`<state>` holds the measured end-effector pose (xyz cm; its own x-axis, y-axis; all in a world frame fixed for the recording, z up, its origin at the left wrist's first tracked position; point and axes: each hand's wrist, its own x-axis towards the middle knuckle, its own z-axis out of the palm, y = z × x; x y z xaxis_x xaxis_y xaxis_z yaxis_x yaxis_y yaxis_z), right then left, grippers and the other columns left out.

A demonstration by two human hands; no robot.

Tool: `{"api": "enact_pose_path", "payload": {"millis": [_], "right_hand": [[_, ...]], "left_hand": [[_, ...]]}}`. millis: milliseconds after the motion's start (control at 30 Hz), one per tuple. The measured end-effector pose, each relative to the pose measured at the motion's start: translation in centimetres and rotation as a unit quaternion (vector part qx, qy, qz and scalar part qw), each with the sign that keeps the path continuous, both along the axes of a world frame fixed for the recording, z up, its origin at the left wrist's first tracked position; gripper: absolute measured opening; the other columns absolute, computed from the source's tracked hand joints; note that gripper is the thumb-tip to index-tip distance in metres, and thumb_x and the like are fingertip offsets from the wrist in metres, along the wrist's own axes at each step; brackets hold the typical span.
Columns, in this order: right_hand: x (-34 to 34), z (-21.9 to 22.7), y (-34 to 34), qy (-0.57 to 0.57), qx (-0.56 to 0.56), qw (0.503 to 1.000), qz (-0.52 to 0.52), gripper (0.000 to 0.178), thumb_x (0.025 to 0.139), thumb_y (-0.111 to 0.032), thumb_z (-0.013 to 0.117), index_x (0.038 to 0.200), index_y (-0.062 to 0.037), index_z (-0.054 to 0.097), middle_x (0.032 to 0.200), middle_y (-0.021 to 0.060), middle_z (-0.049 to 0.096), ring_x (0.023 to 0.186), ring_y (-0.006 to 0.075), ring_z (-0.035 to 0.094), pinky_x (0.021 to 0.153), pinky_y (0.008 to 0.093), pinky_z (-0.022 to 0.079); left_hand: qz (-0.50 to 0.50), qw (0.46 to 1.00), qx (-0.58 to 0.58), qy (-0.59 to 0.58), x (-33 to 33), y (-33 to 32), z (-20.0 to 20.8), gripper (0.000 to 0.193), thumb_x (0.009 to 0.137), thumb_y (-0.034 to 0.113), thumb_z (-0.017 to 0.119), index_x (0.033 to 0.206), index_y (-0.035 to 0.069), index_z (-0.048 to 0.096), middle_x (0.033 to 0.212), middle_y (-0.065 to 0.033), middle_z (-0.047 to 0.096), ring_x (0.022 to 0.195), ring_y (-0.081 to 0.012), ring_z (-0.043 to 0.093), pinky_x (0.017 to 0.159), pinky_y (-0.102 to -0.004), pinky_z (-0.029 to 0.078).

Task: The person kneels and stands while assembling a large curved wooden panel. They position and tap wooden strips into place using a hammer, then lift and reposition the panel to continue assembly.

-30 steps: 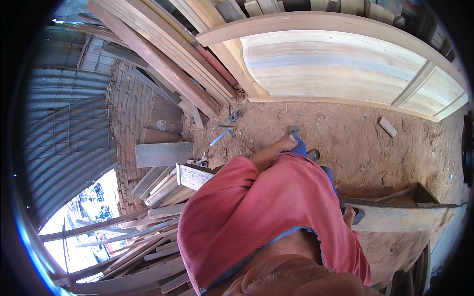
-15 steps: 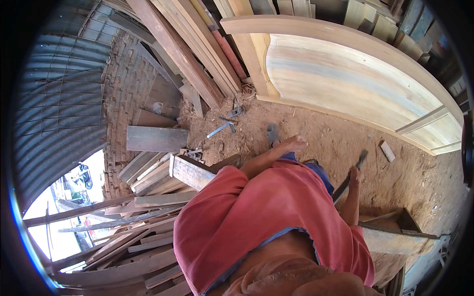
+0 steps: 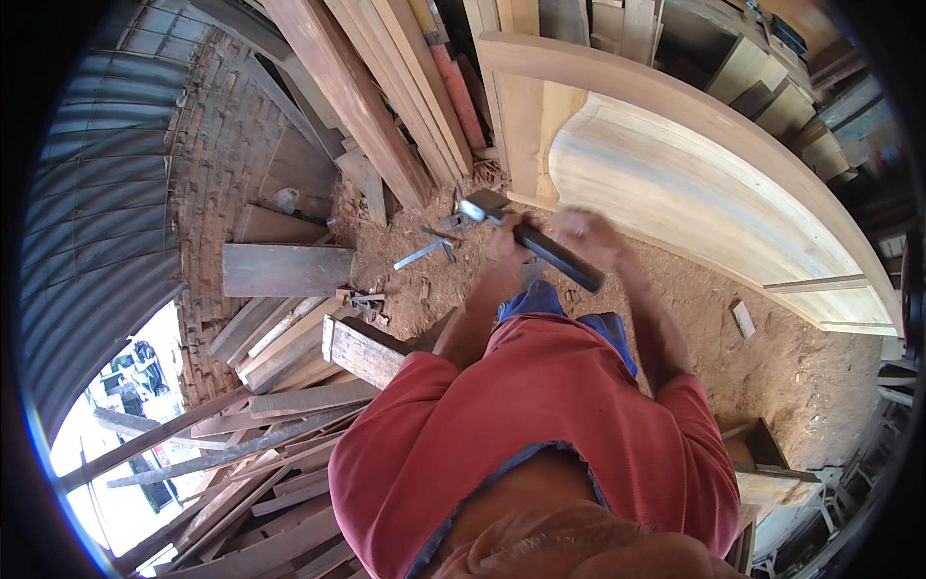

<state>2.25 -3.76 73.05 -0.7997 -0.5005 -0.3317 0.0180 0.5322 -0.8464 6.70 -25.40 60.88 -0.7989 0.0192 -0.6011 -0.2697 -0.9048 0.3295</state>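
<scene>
A hammer (image 3: 564,261) with a squarish head and a thick dark handle hangs slantwise in front of my body. My left hand (image 3: 512,237) is closed round it just below the head, and the handle points down to the right. Beside the handle, on its far side, is my right hand (image 3: 588,234), smeared by motion, so its fingers cannot be made out. Beyond both hands a pale wooden panel (image 3: 675,183) in a frame, like a door, rests on its long edge. A metal try square (image 3: 424,253) lies on the ground left of my hands.
Long boards (image 3: 357,96) lean at the far left. A dark plank (image 3: 287,270) and a pile of loose timber (image 3: 280,473) lie to my left. A small white offcut (image 3: 743,318) lies on the dirt floor (image 3: 791,386), with an open wooden box (image 3: 757,449) near my right side.
The hammer has passed from my right hand to my left and come up to the middle. My right hand has swung inward from the right; my left has moved a little left.
</scene>
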Motion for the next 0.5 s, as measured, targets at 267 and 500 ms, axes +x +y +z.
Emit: {"api": "enact_pose_path", "payload": {"millis": [267, 500], "right_hand": [[-22.4, 5.8, 12.6, 0.360, 0.508, 0.762, -0.177, 0.085, 0.089, -0.073, 0.057, 0.156, -0.0224, 0.041, 0.158, 0.0195, 0.042, 0.142, 0.0521, 0.040, 0.117, 0.0608, 0.032], [-25.5, 3.2, 15.0, 0.239, 0.474, 0.835, -0.144, 0.078, 0.084, -0.071, 0.067, 0.142, -0.0179, 0.057, 0.135, 0.0159, 0.065, 0.126, 0.0393, 0.061, 0.109, 0.0520, 0.044]], "left_hand": [[-0.196, 0.765, -0.605, -0.106, -4.6, -17.3, -2.4, 0.026, 0.083, 0.020, 0.071, 0.093, -0.003, 0.063, 0.071, -0.0095, 0.064, 0.064, -0.0220, 0.064, 0.058, -0.0381, 0.052], [-0.283, 0.688, -0.663, -0.084, -13.1, -20.5, -3.4, 0.061, 0.078, 0.032, 0.070, 0.122, -0.008, 0.057, 0.094, -0.0205, 0.071, 0.091, -0.0329, 0.071, 0.081, -0.0449, 0.056]]}}
